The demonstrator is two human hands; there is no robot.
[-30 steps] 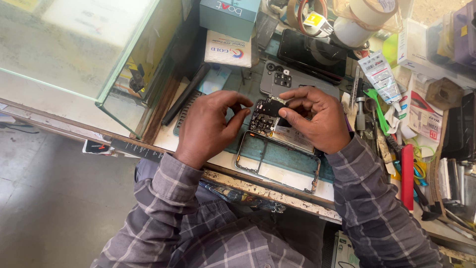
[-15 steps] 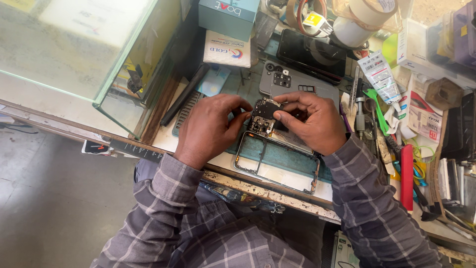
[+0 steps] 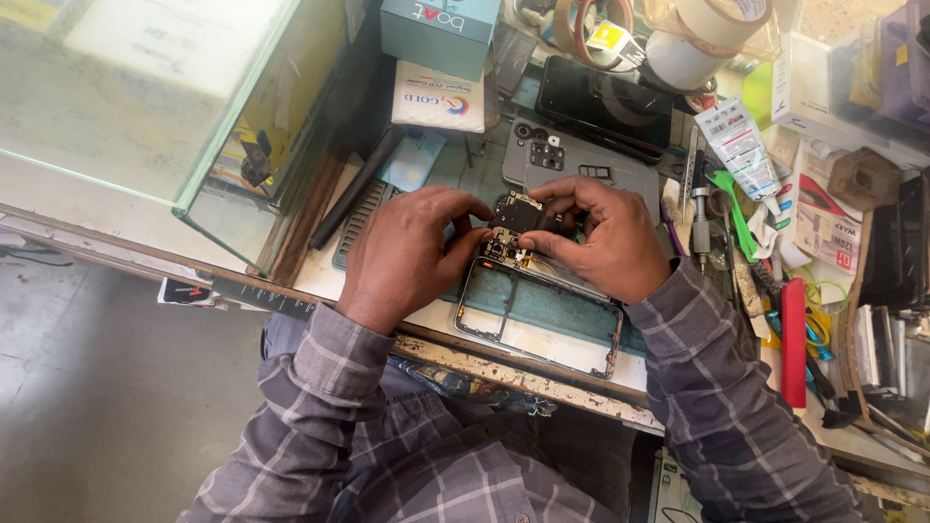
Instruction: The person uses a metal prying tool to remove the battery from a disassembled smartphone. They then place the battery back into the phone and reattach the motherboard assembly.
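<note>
I am seeing a teal box [image 3: 441,31] lying above a white padded packet [image 3: 439,97], and a dark-screened phone [image 3: 603,105] resting near a white tube [image 3: 738,147].

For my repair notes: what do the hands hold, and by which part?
Both hands, left and right, pinch a small circuit board by its side edges.

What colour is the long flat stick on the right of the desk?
The long flat stick is red, seen in the head view.
</note>
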